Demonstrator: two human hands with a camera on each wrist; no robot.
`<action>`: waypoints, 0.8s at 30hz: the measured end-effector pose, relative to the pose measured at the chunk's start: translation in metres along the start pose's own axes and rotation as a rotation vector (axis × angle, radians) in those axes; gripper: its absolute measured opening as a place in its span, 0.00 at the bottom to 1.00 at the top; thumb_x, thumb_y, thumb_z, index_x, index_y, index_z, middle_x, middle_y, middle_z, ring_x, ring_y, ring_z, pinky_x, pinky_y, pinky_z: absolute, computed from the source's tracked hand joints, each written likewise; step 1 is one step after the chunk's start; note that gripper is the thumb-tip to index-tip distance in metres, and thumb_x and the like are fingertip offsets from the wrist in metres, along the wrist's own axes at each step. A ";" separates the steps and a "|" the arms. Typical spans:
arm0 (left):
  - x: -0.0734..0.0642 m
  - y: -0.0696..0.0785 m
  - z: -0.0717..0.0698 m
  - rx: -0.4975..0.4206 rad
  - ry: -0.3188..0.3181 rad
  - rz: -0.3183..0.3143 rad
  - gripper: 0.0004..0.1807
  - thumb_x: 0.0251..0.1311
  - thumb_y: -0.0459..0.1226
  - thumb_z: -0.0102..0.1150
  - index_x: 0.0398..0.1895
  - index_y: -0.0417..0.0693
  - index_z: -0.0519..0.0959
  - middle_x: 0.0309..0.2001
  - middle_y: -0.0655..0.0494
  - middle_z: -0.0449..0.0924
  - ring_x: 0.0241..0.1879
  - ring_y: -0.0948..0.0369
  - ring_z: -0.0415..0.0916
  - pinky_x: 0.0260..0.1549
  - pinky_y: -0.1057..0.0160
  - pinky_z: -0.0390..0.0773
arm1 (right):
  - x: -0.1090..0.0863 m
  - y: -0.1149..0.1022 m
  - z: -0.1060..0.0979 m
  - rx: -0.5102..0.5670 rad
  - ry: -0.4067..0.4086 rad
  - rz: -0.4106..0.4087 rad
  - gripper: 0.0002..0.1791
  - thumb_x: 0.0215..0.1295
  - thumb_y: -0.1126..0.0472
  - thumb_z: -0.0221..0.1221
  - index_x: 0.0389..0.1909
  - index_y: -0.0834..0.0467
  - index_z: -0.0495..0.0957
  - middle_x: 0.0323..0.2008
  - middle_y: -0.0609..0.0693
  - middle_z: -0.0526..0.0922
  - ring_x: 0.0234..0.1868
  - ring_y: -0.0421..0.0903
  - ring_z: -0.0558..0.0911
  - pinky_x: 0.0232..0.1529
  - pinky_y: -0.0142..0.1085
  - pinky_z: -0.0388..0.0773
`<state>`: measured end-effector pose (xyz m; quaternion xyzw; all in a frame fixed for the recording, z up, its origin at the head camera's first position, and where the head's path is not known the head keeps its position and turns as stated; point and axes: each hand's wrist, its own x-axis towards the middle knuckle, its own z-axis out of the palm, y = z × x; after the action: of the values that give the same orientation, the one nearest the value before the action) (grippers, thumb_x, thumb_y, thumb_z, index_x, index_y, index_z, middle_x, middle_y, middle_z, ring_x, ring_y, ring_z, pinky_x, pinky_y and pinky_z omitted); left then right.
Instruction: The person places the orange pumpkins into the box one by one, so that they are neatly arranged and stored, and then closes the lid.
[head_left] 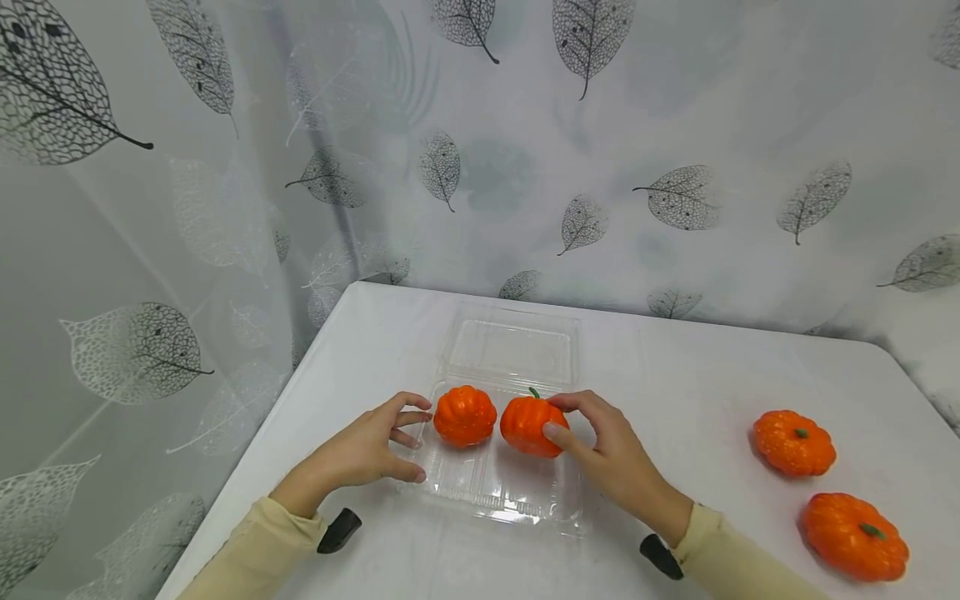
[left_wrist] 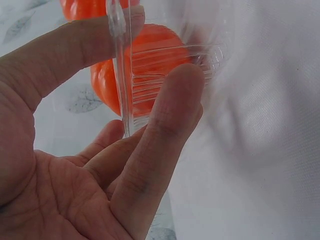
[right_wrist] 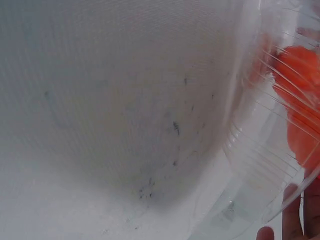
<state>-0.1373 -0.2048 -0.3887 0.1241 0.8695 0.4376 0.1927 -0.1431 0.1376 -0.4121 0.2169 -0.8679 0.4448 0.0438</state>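
A clear plastic clamshell box (head_left: 487, 492) lies with its lid (head_left: 517, 346) folded back behind it. My right hand (head_left: 618, 454) pinches a small orange pumpkin (head_left: 525, 429) with a green stem, thumb in front, over the right side of the tray. Whether that pumpkin touches the tray floor cannot be told. Another orange pumpkin (head_left: 465, 415) sits in the tray's left side. Beside it, my left hand (head_left: 363, 450) has its fingers spread at the box's left edge; in the left wrist view the fingers (left_wrist: 150, 145) lie against the clear ribbed wall.
To the right on the white table (head_left: 675, 400) lie two more pumpkins, a speckled one (head_left: 793, 443) and a smooth one (head_left: 855, 537) nearer the front. A leaf-printed curtain (head_left: 510, 167) hangs behind the table and along its left side.
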 end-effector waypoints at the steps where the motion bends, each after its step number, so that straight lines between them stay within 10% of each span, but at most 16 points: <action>1: 0.000 0.000 0.000 -0.002 -0.001 0.001 0.44 0.46 0.33 0.81 0.66 0.50 0.66 0.67 0.45 0.74 0.53 0.53 0.82 0.41 0.56 0.81 | 0.000 0.000 0.001 -0.025 0.001 -0.003 0.20 0.70 0.47 0.63 0.59 0.48 0.78 0.51 0.37 0.81 0.57 0.43 0.76 0.60 0.55 0.71; 24: 0.001 -0.002 0.000 0.000 -0.001 0.008 0.44 0.46 0.34 0.81 0.66 0.50 0.66 0.66 0.45 0.74 0.52 0.54 0.82 0.42 0.55 0.81 | 0.001 0.003 0.011 -0.394 0.059 -0.129 0.23 0.68 0.45 0.64 0.54 0.57 0.84 0.48 0.48 0.81 0.55 0.50 0.73 0.61 0.51 0.67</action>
<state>-0.1380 -0.2058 -0.3901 0.1279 0.8688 0.4385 0.1912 -0.1437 0.1299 -0.4204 0.2461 -0.9207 0.2689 0.1394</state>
